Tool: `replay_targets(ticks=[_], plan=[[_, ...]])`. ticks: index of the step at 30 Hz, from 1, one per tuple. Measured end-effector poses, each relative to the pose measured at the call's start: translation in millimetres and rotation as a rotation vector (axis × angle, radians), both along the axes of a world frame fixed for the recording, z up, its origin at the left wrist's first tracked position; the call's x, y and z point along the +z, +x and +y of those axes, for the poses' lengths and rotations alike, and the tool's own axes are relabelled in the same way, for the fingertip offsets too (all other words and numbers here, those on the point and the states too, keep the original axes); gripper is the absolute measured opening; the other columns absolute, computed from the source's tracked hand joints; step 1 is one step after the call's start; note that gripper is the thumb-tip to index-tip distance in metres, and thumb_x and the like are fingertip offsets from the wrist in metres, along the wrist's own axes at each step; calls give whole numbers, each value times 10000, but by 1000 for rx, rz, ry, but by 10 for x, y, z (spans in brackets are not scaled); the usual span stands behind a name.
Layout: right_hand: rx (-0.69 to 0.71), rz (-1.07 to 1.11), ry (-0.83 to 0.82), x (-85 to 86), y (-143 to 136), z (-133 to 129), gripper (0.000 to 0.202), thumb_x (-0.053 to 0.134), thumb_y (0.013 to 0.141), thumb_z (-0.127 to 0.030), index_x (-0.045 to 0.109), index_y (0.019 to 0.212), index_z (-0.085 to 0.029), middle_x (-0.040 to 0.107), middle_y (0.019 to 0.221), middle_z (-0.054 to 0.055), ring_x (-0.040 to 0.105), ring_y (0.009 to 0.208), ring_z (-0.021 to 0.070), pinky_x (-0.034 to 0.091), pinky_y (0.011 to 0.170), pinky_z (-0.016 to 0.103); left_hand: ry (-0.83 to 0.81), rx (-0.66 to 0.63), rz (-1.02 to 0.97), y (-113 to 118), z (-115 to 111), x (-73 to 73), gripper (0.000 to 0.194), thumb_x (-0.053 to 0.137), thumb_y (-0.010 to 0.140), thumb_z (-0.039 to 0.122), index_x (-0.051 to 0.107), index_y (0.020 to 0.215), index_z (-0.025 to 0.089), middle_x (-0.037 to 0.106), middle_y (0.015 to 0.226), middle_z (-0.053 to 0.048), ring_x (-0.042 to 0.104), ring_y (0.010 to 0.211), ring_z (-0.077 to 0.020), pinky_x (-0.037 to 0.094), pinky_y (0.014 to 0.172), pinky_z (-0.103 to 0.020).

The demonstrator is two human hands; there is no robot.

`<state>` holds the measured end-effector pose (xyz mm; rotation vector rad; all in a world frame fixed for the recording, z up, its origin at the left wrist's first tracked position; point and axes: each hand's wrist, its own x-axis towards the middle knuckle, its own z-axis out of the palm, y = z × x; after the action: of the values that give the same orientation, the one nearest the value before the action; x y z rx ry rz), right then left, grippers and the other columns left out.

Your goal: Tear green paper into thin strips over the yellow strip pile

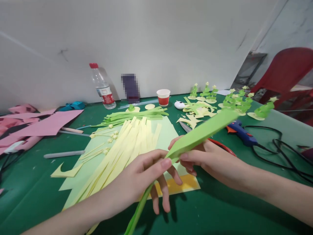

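A long green paper strip (205,132) is held up over the front of the table, folded or bent where my hands meet. My left hand (151,169) pinches it between thumb and forefinger, the other fingers hanging loose. Just beside it, my right hand (195,153) grips the strip's wider part with thumb and fingers. The lower part of the strip trails down toward the bottom edge. Under my hands lie pale yellow paper strips (122,147), spread over light green sheets (168,127). Behind them is a pile of green strips (137,114).
Scissors with red handles (222,146) lie partly behind my right hand. A blue glue gun (242,132) with a black cord is at right, near several small paper trees (237,101). A water bottle (104,88), paper cup (163,97) and pink sheets (49,122) stand or lie farther back and left.
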<state>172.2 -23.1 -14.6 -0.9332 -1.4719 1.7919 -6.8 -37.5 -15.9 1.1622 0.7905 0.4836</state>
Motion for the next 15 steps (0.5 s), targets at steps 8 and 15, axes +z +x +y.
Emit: replay_targets(ticks=[8,15], plan=[[-174,37,-180,-57,52,24,292,686,655,-298,437,582,-165,433,550,-61,448,498,69,377,516,231,143,92,337,-53,29,100,264,507,790,418,628,744,188,567,667,23,507,566,-112,401,516,-194],[-381,-50,-200,104,159,163,238,712,664,-340,583,781,-178,561,721,-5,500,549,70,410,438,180,303,-135,708,-129,59,227,320,528,747,426,481,544,183,394,585,25,349,493,-109,244,419,-207]])
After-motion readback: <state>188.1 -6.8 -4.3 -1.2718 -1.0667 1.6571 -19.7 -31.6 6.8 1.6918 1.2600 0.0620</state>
